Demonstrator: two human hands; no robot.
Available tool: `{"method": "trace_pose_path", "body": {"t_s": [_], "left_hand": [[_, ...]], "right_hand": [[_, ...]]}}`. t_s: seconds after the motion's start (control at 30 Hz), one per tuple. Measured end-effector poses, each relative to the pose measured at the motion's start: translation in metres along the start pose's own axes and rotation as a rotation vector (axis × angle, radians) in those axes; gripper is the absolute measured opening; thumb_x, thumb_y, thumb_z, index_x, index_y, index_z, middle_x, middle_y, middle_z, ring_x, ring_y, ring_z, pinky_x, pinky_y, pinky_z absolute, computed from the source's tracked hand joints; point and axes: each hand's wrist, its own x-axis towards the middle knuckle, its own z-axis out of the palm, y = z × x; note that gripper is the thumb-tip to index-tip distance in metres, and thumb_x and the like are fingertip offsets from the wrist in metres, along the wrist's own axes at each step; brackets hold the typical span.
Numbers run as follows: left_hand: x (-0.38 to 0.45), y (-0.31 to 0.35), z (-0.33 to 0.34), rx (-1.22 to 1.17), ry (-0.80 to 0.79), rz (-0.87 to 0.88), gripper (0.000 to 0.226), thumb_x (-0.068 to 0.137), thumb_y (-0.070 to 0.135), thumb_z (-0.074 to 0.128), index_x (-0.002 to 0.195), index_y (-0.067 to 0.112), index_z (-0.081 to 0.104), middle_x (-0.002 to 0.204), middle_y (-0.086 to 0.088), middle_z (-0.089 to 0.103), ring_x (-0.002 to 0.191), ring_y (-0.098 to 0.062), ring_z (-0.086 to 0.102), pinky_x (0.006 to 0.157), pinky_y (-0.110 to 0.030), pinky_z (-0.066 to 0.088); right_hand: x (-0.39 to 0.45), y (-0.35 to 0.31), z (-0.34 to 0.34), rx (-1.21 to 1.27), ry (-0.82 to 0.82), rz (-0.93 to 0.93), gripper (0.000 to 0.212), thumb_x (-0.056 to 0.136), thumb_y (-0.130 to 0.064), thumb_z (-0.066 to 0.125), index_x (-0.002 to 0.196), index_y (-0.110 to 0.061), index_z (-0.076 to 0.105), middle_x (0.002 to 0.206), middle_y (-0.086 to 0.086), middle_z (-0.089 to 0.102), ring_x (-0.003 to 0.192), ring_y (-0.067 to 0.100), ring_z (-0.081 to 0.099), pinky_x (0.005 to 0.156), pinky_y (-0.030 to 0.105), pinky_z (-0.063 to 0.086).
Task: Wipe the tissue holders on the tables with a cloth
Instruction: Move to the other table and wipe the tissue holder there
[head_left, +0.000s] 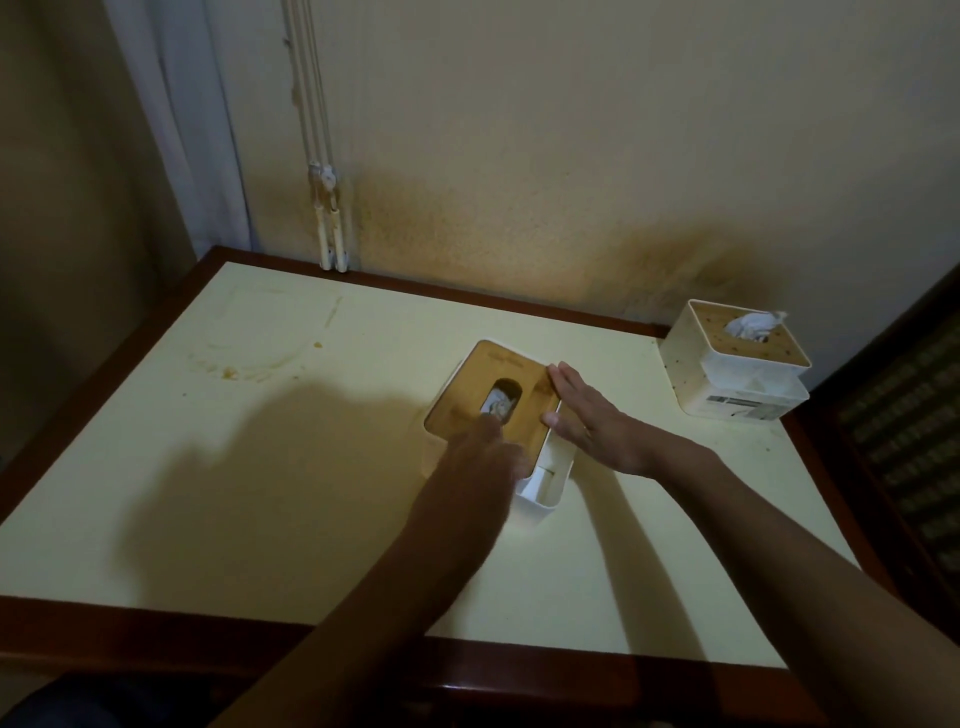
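I've got 1 tissue holder (498, 415) in the middle of the pale yellow table (260, 467), its wooden lid (470, 387) facing up. My right hand (587, 421) lies flat and relaxed against the lid's right edge, fingers straight. My left hand (485, 449) reaches to the lid's oval slot; it's blurred, so I can't tell whether those fingers pinch the tissue (500, 404) there. A 2nd tissue holder (737, 358) sits at the far right corner by the stained wall (519, 156), tissue poking out.
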Motion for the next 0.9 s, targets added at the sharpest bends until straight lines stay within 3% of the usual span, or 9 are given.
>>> {"method": "trace_pose_path", "body": {"t_s": [0.07,0.17,0.27,0.37,0.47,0.6,0.67,0.8,0.9], "left_hand": [[0.0,-0.01,-0.013,0.031,0.059,-0.082,0.006,0.083,0.01,0.067,0.082,0.015,0.069,0.087,0.001,0.057,0.085,-0.014,0.054,0.069,-0.02,0.04],[-0.003,-0.023,-0.024,0.084,0.154,-0.052,0.01,0.075,0.004,0.07,0.078,0.013,0.073,0.079,-0.001,0.066,0.075,-0.019,0.06,0.059,-0.023,0.05],[-0.013,-0.032,-0.025,-0.195,0.288,-0.223,0.019,0.088,0.011,0.065,0.106,0.01,0.072,0.097,-0.009,0.062,0.074,-0.014,0.059,0.066,-0.019,0.05],[-0.023,-0.031,-0.025,-0.422,0.374,-0.354,0.027,0.09,0.011,0.062,0.117,0.013,0.067,0.104,-0.002,0.06,0.073,-0.004,0.059,0.056,-0.004,0.046],[-0.025,-0.036,-0.022,-0.572,0.424,-0.432,0.027,0.09,0.01,0.062,0.115,0.02,0.067,0.097,-0.001,0.062,0.067,-0.008,0.063,0.047,-0.011,0.048],[-0.024,-0.042,-0.011,-0.774,0.421,-0.632,0.024,0.089,0.019,0.065,0.113,0.018,0.068,0.095,-0.006,0.067,0.069,-0.011,0.066,0.048,-0.021,0.051],[-0.021,-0.045,-0.009,-0.851,0.418,-0.689,0.024,0.089,0.019,0.065,0.113,0.016,0.068,0.095,-0.005,0.068,0.068,-0.005,0.066,0.046,-0.014,0.048],[-0.02,-0.046,-0.006,-0.809,0.415,-0.694,0.027,0.088,0.012,0.063,0.113,0.02,0.068,0.096,0.011,0.065,0.078,0.017,0.058,0.06,-0.004,0.044],[-0.019,-0.044,-0.004,-0.839,0.327,-0.63,0.025,0.092,0.017,0.059,0.114,0.027,0.068,0.094,0.019,0.06,0.074,0.008,0.059,0.061,-0.001,0.042]], "right_hand": [[0.001,0.0,-0.002,0.004,-0.005,0.006,0.092,0.08,-0.076,0.024,0.149,-0.032,-0.017,0.159,-0.008,-0.018,0.148,0.025,-0.009,0.116,0.059,0.009],[0.002,-0.002,-0.002,0.003,-0.011,0.019,0.091,0.081,-0.074,0.025,0.149,-0.032,-0.016,0.159,-0.008,-0.018,0.148,0.026,-0.009,0.116,0.059,0.008],[0.0,-0.002,0.0,0.031,0.03,0.073,0.082,0.091,-0.064,0.03,0.151,-0.028,-0.013,0.16,-0.007,-0.015,0.147,0.029,-0.007,0.116,0.059,0.009],[-0.007,0.002,0.004,0.038,0.108,0.134,0.076,0.097,-0.056,0.032,0.152,-0.026,-0.011,0.16,-0.006,-0.013,0.147,0.031,-0.007,0.115,0.06,0.01],[-0.014,0.002,0.006,-0.043,0.138,0.232,0.073,0.098,-0.055,0.027,0.152,-0.023,-0.01,0.16,-0.004,-0.013,0.147,0.032,-0.009,0.115,0.06,0.007],[-0.017,-0.005,0.001,-0.187,0.18,0.348,0.066,0.101,-0.047,0.024,0.153,-0.017,-0.004,0.161,0.001,-0.012,0.146,0.031,-0.013,0.115,0.057,0.003],[-0.014,-0.012,0.001,-0.2,0.26,0.286,0.061,0.101,-0.043,0.026,0.153,-0.019,0.004,0.161,0.002,-0.008,0.147,0.03,-0.012,0.115,0.058,0.003],[-0.001,-0.033,0.004,-0.102,0.378,0.068,0.054,0.101,-0.051,0.023,0.151,-0.034,0.012,0.161,-0.001,-0.002,0.147,0.026,-0.009,0.115,0.054,0.001],[0.015,-0.035,0.011,-0.181,0.318,-0.116,0.06,0.093,-0.065,0.014,0.149,-0.044,0.009,0.161,-0.006,0.0,0.147,0.018,-0.011,0.118,0.053,-0.003]]}}
